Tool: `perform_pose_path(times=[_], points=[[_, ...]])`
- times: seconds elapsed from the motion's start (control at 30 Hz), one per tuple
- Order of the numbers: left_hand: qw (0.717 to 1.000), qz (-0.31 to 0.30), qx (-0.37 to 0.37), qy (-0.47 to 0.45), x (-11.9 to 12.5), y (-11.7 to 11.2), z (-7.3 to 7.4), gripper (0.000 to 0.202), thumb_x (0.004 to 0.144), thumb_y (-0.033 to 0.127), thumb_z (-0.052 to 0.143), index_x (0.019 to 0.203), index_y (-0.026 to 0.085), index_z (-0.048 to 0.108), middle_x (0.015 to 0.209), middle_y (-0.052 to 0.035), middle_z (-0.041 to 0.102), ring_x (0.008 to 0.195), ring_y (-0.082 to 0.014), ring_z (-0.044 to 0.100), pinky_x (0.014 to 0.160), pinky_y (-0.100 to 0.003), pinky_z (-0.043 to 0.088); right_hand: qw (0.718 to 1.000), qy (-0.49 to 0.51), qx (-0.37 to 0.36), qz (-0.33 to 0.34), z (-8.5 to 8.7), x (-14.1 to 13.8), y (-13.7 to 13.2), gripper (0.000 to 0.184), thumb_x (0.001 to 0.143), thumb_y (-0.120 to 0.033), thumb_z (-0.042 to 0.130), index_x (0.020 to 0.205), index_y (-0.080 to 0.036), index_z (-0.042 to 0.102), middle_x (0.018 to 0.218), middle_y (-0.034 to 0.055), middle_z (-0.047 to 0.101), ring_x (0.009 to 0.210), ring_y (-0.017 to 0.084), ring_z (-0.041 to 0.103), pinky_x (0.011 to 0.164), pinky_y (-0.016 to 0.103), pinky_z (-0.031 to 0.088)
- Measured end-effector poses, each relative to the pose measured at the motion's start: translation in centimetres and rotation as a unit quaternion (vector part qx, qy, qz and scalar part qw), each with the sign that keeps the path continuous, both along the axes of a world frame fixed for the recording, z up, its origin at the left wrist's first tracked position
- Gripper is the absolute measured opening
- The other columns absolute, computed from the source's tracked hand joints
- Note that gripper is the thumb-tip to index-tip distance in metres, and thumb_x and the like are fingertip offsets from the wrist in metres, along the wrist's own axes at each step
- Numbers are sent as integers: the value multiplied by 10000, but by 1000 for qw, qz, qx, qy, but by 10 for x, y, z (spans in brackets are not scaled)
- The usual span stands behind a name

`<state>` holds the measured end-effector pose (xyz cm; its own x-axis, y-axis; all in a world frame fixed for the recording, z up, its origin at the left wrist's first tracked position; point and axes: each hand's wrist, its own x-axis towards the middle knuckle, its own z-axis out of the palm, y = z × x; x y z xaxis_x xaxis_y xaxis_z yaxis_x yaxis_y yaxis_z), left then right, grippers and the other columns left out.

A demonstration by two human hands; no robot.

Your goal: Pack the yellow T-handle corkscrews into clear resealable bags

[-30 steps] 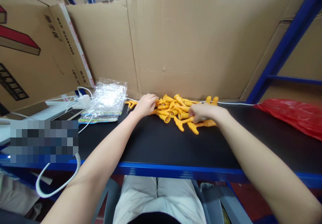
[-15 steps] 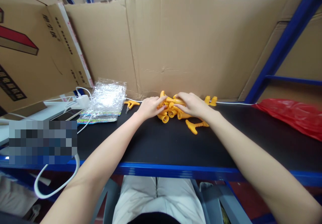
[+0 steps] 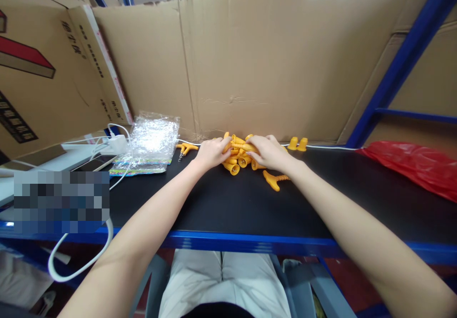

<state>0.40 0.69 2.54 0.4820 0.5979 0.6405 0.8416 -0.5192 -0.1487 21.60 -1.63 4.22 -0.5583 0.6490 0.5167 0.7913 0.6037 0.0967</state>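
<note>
A heap of yellow plastic parts lies on the black tabletop between my hands, with several hollow cone-shaped pieces facing me. At its left side, my left hand has its fingers curled around a yellow plastic piece. My right hand closes over the heap from the right, thumb and fingers around another yellow piece, partly covered. Below that hand lies a yellow T-handle with a spiral shaft. A second yellow T-handle rests left of my left hand.
Two yellow cups stand behind my right hand against the cardboard wall. On the left are clear plastic bags, a phone and a white charger with cables. A red plastic bag lies far right.
My right hand has shifted slightly left and down, so the two cups behind it show more fully. The yellow pieces between my hands have shifted a little.
</note>
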Motion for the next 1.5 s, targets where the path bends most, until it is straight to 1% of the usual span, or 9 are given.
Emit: perform_pose_path(times=[0.13, 0.3, 0.43, 0.73, 0.9, 1.0, 1.23, 1.37, 1.5], points=[[1000, 1, 6, 0, 1, -1, 1, 360, 812, 335, 477, 1135, 181, 517, 872, -77, 644, 786, -186, 617, 636, -259, 429, 1000, 6, 15, 11, 0, 1, -1, 237, 830, -253, 420, 1047, -182, 482, 1002, 101, 611, 855, 224, 555, 773, 340, 311], [1000, 5, 2, -3, -1, -1, 1, 333, 821, 340, 466, 1110, 189, 532, 878, -78, 651, 782, -199, 622, 637, -278, 433, 1000, 4, -6, -8, -2, -2, -1, 284, 873, -338, 378, 1076, -176, 494, 1019, 114, 618, 891, 236, 557, 762, 344, 326], [1000, 14, -1, 8, -3, 0, 0, 336, 818, 329, 475, 1120, 194, 529, 897, -78, 658, 795, -202, 624, 638, -278, 434, 999, -7, -29, -16, -3, -6, -1, 310, 907, -332, 294, 1027, -172, 531, 984, 106, 626, 876, 223, 558, 746, 330, 337], [1000, 21, 4, 19, -3, 1, 0, 349, 818, 343, 464, 1119, 183, 536, 876, -73, 666, 767, -199, 628, 632, -276, 435, 1000, -10, 20, 11, 0, 0, -2, 254, 828, -240, 421, 1063, -182, 498, 1041, 104, 597, 942, 231, 538, 791, 339, 315], [999, 23, -1, 24, -4, 0, -1, 359, 818, 340, 453, 1133, 187, 531, 880, -73, 665, 770, -201, 629, 639, -277, 433, 1000, 2, 5, -3, -4, -3, -1, 315, 886, -346, 367, 1114, -165, 486, 1081, 115, 601, 970, 237, 545, 788, 342, 341], [999, 29, -9, 28, -4, 0, -1, 369, 826, 348, 441, 1151, 192, 521, 891, -72, 665, 782, -195, 626, 661, -277, 433, 1000, 1, -1, -14, -6, -5, 0, 328, 905, -323, 322, 1147, -170, 483, 1099, 108, 603, 986, 234, 545, 790, 343, 345], [998, 41, -23, 32, -3, -1, 1, 369, 826, 347, 429, 1147, 191, 523, 900, -68, 667, 798, -195, 627, 683, -278, 432, 999, -20, 27, 5, -4, -1, 1, 245, 838, -258, 443, 1058, -178, 516, 1048, 94, 601, 969, 225, 536, 804, 336, 320], [998, 49, -31, 26, -5, 0, 1, 367, 820, 346, 427, 1138, 192, 524, 911, -72, 666, 812, -204, 628, 690, -287, 431, 999, -19, 29, 4, -4, 2, 2, 227, 821, -229, 444, 1034, -178, 503, 1036, 87, 587, 919, 205, 545, 770, 316, 320], [997, 60, -40, 16, -9, 2, 0, 366, 819, 348, 427, 1139, 194, 515, 933, -78, 665, 826, -215, 628, 687, -293, 430, 1000, -12, 22, -18, -4, 3, 2, 227, 814, -241, 444, 1023, -176, 503, 1008, 82, 597, 892, 208, 556, 761, 323, 322]])
